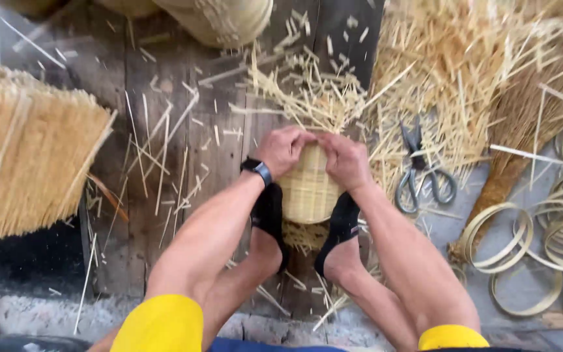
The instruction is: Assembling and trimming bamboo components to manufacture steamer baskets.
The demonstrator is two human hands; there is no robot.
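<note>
While feet clamp it, both hands, left hand [281, 150] & right hand [343, 160], atop woven basket [307, 189].

Floor: dark weathered wooden planks [164, 85], grain running away from the camera; pale concrete edge [27, 313] along the near side, rough and dusty; grey smooth floor [464, 215] at right. Loose bamboo splints [158, 150] scattered over the planks; dense heap of straw-coloured offcuts [451, 72] at upper right. Stack of flat woven mats [27, 156] at left, fringed edges fanned out; rims of round baskets [223, 19] at the top edge. 1 pair of scissors [421, 173] with grey handles on the offcuts; coiled bamboo hoops [542, 241] piled at right. Light: even, diffuse daylight; soft shadows; no walls or windows in view.
</note>
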